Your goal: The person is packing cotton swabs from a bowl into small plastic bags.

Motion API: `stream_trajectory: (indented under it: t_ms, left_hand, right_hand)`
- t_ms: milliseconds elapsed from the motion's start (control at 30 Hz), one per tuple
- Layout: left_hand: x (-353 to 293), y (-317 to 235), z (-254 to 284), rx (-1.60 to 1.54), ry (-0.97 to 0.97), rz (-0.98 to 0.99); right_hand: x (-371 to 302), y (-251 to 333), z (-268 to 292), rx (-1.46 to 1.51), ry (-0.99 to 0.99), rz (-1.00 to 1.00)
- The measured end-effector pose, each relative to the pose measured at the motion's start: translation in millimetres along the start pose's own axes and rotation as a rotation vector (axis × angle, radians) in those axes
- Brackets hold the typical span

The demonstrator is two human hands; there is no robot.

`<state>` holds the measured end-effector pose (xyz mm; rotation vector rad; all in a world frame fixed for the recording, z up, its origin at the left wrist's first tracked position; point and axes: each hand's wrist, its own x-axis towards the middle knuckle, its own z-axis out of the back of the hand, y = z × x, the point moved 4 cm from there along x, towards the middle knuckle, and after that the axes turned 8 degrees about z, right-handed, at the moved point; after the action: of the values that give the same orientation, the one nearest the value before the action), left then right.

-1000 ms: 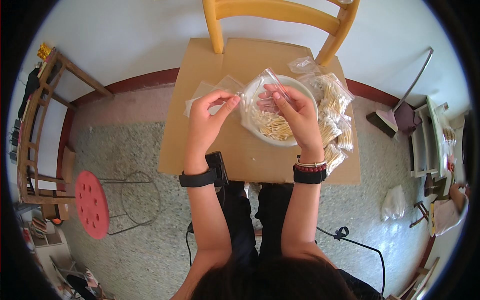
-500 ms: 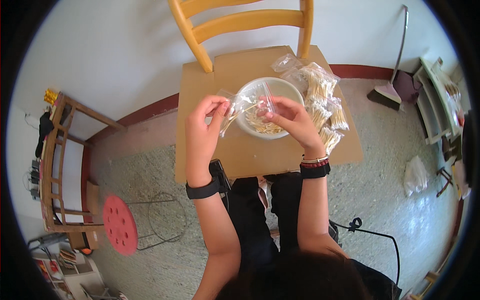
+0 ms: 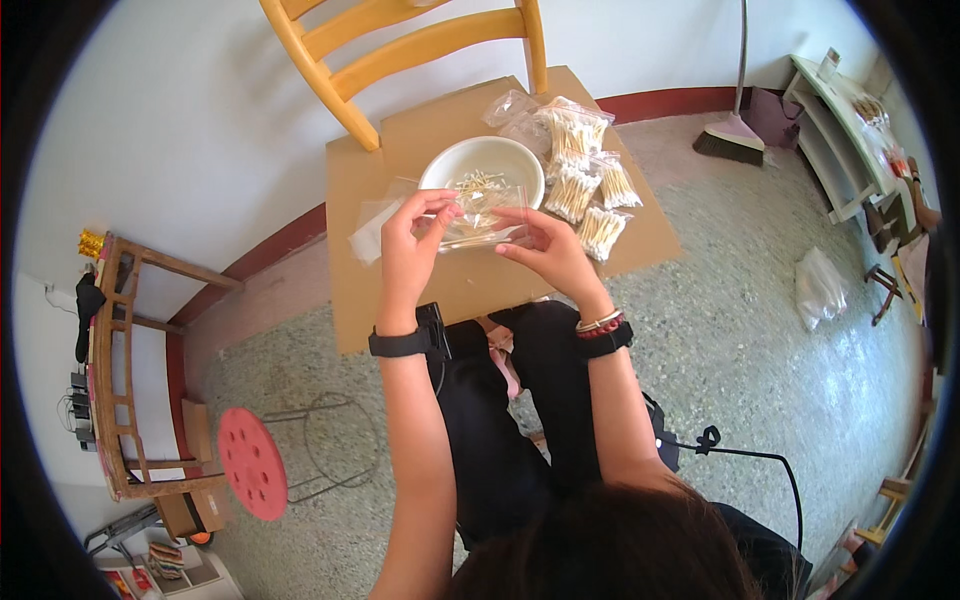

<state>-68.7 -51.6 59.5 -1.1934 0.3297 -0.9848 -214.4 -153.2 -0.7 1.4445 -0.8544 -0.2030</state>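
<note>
A clear plastic bag (image 3: 488, 222) is stretched between my two hands, over the near rim of a white bowl (image 3: 434, 172). My left hand (image 3: 412, 240) pinches the bag's left side. My right hand (image 3: 562, 258) has its fingers at the right side, thumb below and fingertips above. A few cotton swabs seem to lie along the bag's lower edge. Loose cotton swabs (image 3: 478, 184) lie in the bowl, seen partly through the film. To the right, several clear bags filled with cotton swabs (image 3: 575, 135) lie close together.
The bowl and bags stand on a cardboard sheet (image 3: 400, 318) over the seat of a yellow wooden chair (image 3: 430, 48). More clear film (image 3: 372, 232) lies left of my left hand. A red stool (image 3: 252, 464) is at the left, a broom (image 3: 733, 138) at the far right.
The view has shifted, so the chair and bowl sit further left. My hands have lowered toward the bowl's near rim, and the bag now lies spread flatter between them.
</note>
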Motion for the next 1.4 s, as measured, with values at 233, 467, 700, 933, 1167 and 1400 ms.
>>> stream_trajectory:
  t_ms: [233,467,700,933,1167,1400]
  left_hand:
    - [-8,14,-12,-0.231,0.046,0.076]
    - [-41,52,-29,-0.4,-0.047,0.345]
    - [-72,86,-39,-0.627,-0.011,0.412]
    - [-83,102,-32,-0.787,-0.09,0.393]
    - [-87,112,-30,-0.732,-0.181,0.446]
    - [-86,126,-30,-0.602,-0.345,0.464]
  right_hand:
    - [-10,-18,-5,-0.132,-0.101,0.001]
    - [-26,-25,-8,-0.053,-0.239,0.017]
    - [-36,-46,-21,0.001,-0.3,-0.007]
    - [-32,-47,-21,-0.181,-0.174,0.047]
    - [-34,-36,-28,-0.275,-0.114,0.069]
    - [-29,-49,-28,-0.207,-0.069,-0.055]
